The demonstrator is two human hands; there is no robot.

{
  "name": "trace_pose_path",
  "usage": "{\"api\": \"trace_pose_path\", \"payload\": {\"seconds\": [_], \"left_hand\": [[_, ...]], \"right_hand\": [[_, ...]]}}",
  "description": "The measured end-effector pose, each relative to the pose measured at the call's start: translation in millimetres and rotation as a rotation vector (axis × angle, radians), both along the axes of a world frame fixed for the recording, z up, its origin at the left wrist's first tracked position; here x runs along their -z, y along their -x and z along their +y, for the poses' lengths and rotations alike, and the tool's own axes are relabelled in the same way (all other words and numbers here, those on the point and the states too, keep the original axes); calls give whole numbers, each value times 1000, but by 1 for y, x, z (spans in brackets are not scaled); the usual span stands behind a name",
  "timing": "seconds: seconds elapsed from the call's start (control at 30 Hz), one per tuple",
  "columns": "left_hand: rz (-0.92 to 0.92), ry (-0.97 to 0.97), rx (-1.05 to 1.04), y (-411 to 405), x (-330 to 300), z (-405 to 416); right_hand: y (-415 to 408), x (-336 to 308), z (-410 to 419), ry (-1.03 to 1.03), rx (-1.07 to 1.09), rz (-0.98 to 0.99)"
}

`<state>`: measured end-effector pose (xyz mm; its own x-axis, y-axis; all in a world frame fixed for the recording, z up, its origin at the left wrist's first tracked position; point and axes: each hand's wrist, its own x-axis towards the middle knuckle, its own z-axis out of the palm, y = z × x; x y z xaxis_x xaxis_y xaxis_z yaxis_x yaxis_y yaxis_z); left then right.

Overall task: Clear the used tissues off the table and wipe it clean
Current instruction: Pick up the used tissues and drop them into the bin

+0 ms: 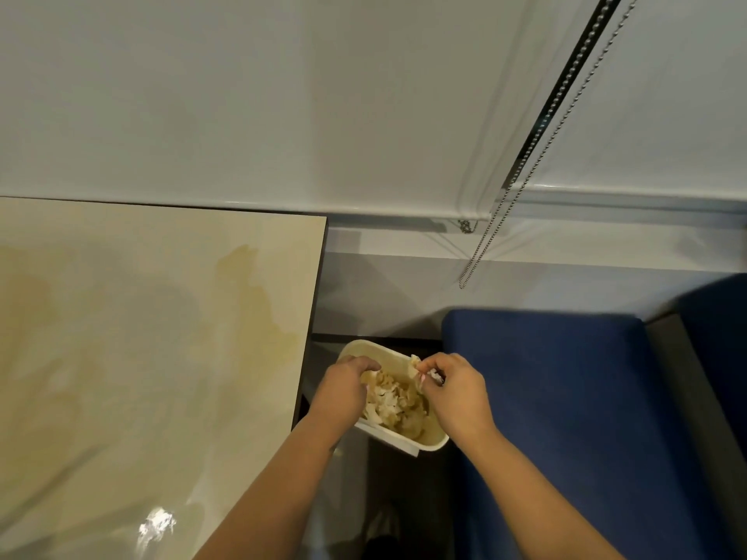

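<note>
Two hands' grips pinch tissues (pixel 394 402) over one bin (pixel 434 440): left hand (pixel 345 388), right hand (pixel 454 392).

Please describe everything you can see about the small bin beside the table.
The bin is a small cream container with rounded corners and an open top, probably plastic. It sits low between the table edge and the blue seat. Crumpled tissues nearly fill it. The left hand reaches into the tissues at its near-left side; the right hand pinches a tissue scrap over its right rim. A white strip lies along its near edge.
</note>
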<state>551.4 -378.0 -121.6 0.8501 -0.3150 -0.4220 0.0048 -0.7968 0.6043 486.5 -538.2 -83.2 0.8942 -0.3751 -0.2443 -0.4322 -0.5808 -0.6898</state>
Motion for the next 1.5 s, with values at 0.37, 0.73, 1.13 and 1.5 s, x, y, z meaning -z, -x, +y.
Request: {"api": "trace_pose_path", "payload": {"seconds": [0.37,0.73,1.13,1.5], "left_hand": [[-14,68,-26,6,-5,3],[-116,101,-11,19,-41,0],[-341,211,-56,54,-111,10],[-450,260,-178,135,-169,61]], "right_hand": [[0,17,6,26,-83,131],[11,-21,6,24,-94,12],[41,-98,16,-39,-97,-225],[103,-148,61,-80,-211,-363]]}}
